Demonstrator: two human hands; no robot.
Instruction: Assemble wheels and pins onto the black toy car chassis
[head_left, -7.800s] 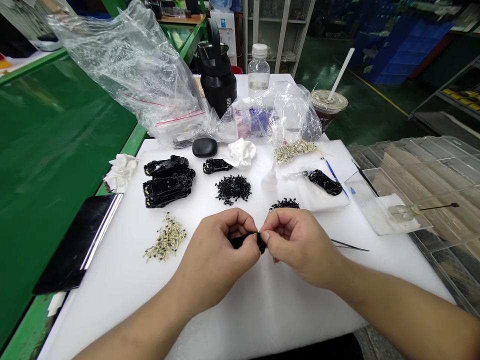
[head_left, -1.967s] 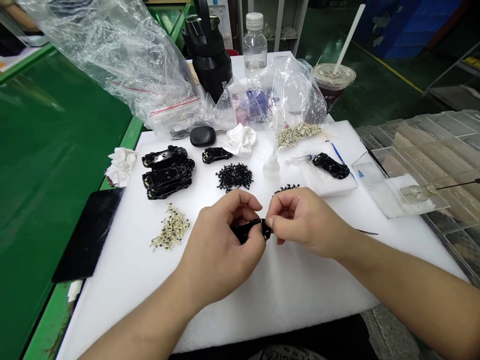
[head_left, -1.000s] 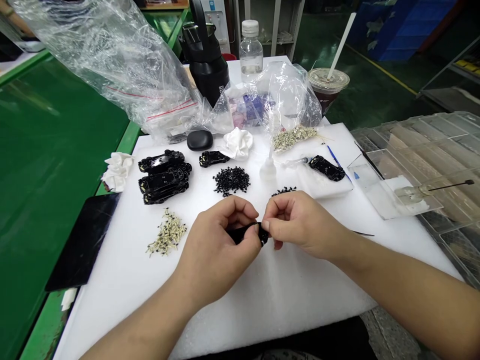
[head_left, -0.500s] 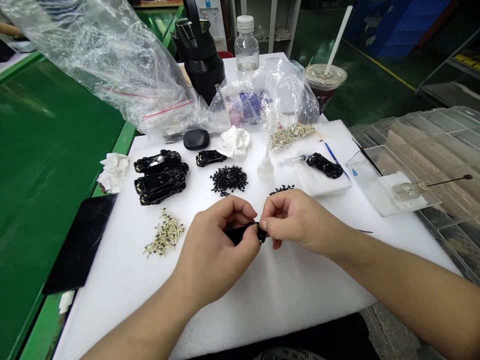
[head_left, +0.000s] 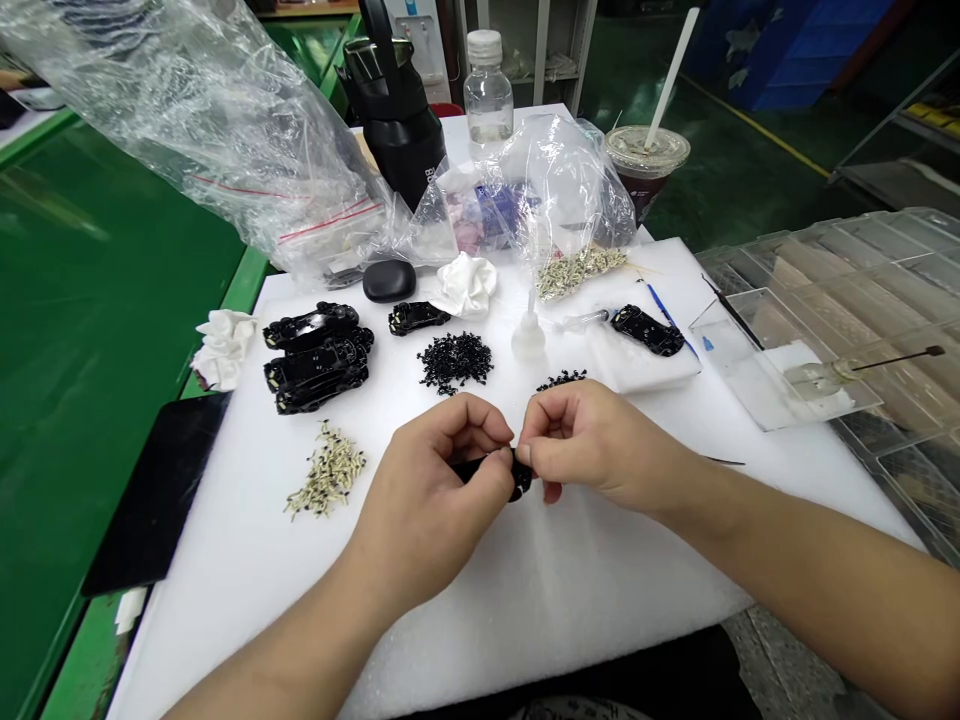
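Note:
My left hand (head_left: 435, 485) is closed around a black model car body (head_left: 520, 478), the thumb lying along its near side. Fingers cover most of the car; its right end shows. At that end my right hand (head_left: 577, 440) has thumb and index finger pinched together, touching or nearly touching the car. Anything between those fingertips is too small or hidden. Just beyond the hands lie a pile of tiny black parts (head_left: 455, 360) and a smaller black heap (head_left: 562, 379), partly behind my right hand. A pile of pale, black-tipped pieces (head_left: 328, 470) is left of my left hand.
Several black model cars (head_left: 319, 360) stand at the left on the white foam board (head_left: 480, 630). Behind the piles are a small squeeze bottle (head_left: 529, 335) and another car (head_left: 646, 330). Clear bags (head_left: 562, 190), a black flask (head_left: 401, 130) and a lidded cup (head_left: 646, 160) line the back.
The left thumb has shifted slightly, so more of the car's right end shows. Both hands stay together at the car. The whole view has moved very slightly.

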